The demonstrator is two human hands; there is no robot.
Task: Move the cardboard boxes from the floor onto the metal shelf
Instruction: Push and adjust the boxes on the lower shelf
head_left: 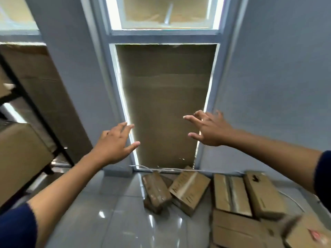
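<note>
**Reaching for the next box**

From the head camera we see our left hand and right hand stretched forward, well apart, fingers spread, holding nothing. The cardboard boxes lie on the tiled floor below them, by the wall. The metal shelf stands at our left, already bearing boxes. We judge we are between loads; next we must stoop and grip one box by both sides.

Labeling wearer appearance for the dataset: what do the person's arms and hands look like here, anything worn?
Both hands are bare: no gloves, rings, watch or bands on the left hand or right hand. Forearms are uncovered. Dark navy short sleeves show at the frame edges, the left sleeve and the right sleeve. No markings visible.
</note>
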